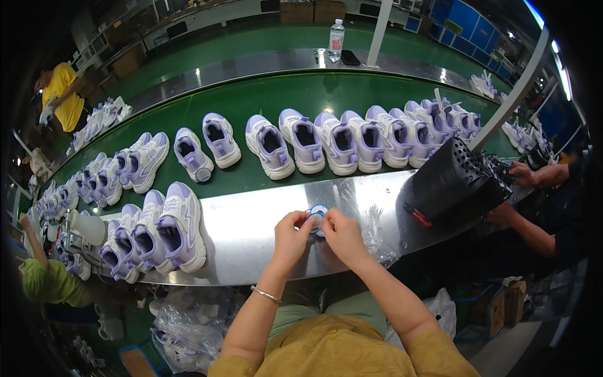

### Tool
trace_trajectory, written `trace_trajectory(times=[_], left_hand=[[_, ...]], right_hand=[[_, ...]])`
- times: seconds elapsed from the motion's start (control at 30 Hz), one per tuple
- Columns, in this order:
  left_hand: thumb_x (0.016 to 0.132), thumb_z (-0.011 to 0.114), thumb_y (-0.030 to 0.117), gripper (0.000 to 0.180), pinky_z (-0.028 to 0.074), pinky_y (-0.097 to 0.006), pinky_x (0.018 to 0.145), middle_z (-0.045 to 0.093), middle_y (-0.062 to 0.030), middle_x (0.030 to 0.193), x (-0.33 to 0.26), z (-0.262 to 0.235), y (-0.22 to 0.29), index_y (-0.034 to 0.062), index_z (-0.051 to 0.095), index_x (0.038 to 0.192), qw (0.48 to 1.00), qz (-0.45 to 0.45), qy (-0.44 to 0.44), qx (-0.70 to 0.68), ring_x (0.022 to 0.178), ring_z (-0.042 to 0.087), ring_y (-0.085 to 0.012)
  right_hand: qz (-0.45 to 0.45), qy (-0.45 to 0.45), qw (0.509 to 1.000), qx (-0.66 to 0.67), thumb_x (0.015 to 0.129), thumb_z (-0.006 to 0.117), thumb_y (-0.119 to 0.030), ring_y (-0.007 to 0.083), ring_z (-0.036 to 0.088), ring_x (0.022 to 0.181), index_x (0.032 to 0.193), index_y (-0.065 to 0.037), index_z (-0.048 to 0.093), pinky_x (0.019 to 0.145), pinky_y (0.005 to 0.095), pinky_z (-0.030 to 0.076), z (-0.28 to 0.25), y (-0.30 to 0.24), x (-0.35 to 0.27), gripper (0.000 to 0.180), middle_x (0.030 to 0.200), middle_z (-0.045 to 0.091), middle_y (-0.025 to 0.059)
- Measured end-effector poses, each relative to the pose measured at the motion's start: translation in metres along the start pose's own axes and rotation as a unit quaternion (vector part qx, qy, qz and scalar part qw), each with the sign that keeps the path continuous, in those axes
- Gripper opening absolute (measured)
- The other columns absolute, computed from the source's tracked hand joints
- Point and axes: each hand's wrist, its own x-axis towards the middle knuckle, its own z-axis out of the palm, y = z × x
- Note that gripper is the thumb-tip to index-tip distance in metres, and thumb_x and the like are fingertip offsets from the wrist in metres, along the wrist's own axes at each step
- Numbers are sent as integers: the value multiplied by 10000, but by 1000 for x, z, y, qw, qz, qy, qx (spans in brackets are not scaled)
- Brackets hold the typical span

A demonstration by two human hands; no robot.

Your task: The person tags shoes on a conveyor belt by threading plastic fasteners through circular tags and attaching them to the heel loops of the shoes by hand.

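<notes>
Over the metal ledge [239,229] in front of me, my left hand [292,235] and my right hand [342,234] meet, fingertips pinched together. Between them are small round blue-and-white tags [319,209], partly covered by the fingers; exactly how many there are is hard to make out. A similar round tag [202,174] rests at the heel of a white and lilac sneaker [191,151] on the green belt. Left of my hands, several sneakers [179,229] stand side by side on the ledge.
Sneakers [342,141] line the green belt [251,97]. On the right stands a black perforated bin [440,182], with crumpled clear plastic [377,242] beside it. Another person's hands [521,188] are beyond the bin. A water bottle [336,41] and dark phone [350,58] sit on the far ledge.
</notes>
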Motion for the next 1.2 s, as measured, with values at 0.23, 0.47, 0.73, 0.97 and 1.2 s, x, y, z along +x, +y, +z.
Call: trace_trajectory(times=[0.23,0.47,0.73,0.97,1.2], left_hand=[[805,682,75,105,443,-225,536,644,-54,716,-8,-1,9,-17,664,853,995,63,41,64,602,563,-85],[801,686,72,97,442,-221,537,647,-50,712,-13,-2,10,-14,667,841,995,60,57,48,608,575,-86],[832,651,85,96,441,-208,595,640,-42,795,-16,-13,16,-9,657,853,998,63,-5,-11,691,570,-77],[901,592,114,91,415,-184,592,596,3,754,-9,-26,17,24,609,894,976,-46,-25,-213,654,514,-53],[918,563,120,118,442,-200,543,620,-29,737,11,-42,36,13,556,867,996,-21,12,-83,636,578,-82]], right_hand=[[-90,-7,991,-101,846,548,-136,386,589,596,777,-38,516,540,492,447,0,-10,0,123,606,581,175],[-98,-16,990,-96,832,559,-139,373,589,575,774,-40,507,521,471,452,4,-6,1,126,596,581,162],[-140,-40,987,-68,847,543,-124,352,595,606,781,-41,529,531,449,454,-4,-18,8,106,661,600,152],[-215,-36,976,-2,864,547,-103,321,604,639,884,-35,578,559,405,463,3,-22,16,77,712,613,137],[-54,-214,972,77,869,554,-209,318,623,664,1053,-79,577,592,391,473,4,-37,54,226,715,641,148]])
